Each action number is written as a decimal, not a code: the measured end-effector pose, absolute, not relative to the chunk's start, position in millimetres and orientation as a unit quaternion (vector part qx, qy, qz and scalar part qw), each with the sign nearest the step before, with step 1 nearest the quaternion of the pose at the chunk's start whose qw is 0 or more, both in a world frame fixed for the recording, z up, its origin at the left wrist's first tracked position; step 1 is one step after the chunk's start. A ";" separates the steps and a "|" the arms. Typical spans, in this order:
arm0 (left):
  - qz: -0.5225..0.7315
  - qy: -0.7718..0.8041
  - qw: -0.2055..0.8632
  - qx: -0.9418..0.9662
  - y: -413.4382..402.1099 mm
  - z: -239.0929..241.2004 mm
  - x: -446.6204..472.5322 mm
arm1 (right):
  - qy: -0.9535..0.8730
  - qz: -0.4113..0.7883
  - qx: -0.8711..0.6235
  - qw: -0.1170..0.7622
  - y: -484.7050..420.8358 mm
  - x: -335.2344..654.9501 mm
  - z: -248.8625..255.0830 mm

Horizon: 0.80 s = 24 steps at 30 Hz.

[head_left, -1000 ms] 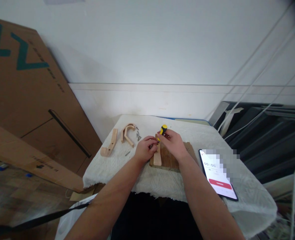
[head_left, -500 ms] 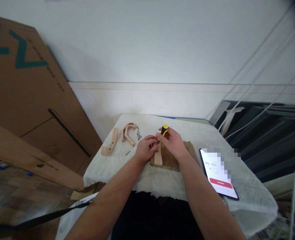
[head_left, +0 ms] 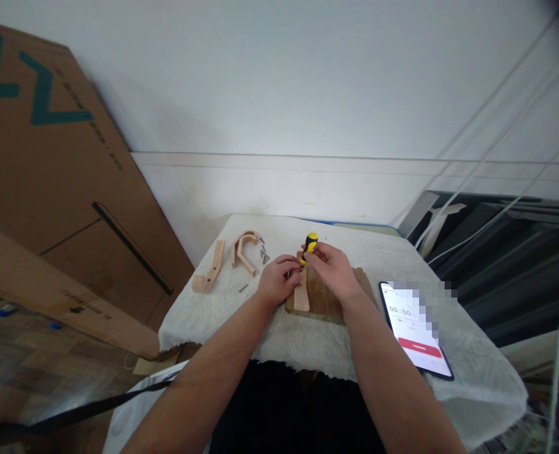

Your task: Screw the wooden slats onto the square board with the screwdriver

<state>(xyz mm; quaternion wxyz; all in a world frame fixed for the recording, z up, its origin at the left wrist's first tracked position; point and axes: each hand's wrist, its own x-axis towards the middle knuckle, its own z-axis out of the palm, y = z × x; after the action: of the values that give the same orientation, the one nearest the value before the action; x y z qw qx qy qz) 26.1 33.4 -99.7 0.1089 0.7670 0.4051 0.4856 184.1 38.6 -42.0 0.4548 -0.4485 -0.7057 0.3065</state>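
Note:
My right hand (head_left: 332, 268) is closed around a small yellow and black screwdriver (head_left: 311, 242), its handle tilted upward and its tip pointing down. Under the tip lies a pale wooden hook piece (head_left: 301, 297), flat on the left part of a brown wooden board (head_left: 324, 299). My left hand (head_left: 278, 279) rests against the hook piece's left side, thumb and fingers pinched close by the screwdriver's tip. What sits between those fingertips is hidden.
Left on the white cloth-covered table (head_left: 270, 340) lie a wooden hook (head_left: 212, 271), more curved wooden hooks (head_left: 244, 249), several loose screws (head_left: 264, 256) and a single screw (head_left: 243, 288). A phone (head_left: 416, 334) lies right of the board. A large cardboard box (head_left: 62, 189) stands at left.
The screwdriver handle has turned slightly and shows more of its yellow side, with my right fingers shifted on it. My left hand stays in place.

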 end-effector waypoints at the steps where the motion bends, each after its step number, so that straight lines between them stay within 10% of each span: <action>1: 0.487 0.404 0.107 0.766 33.5 -99.8 26.0 | -0.706 0.291 -0.459 0.454 38.8 183.8 -42.0; 24: 0.483 0.408 0.111 0.767 32.9 -98.5 26.3 | -0.728 0.241 -0.426 0.480 44.3 181.1 -48.4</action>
<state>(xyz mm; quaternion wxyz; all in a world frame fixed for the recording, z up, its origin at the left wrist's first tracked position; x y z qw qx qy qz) 26.3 32.9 -98.5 0.1109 0.7669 0.4082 0.4825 181.1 44.3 -48.4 0.4797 -0.4261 -0.7281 0.2412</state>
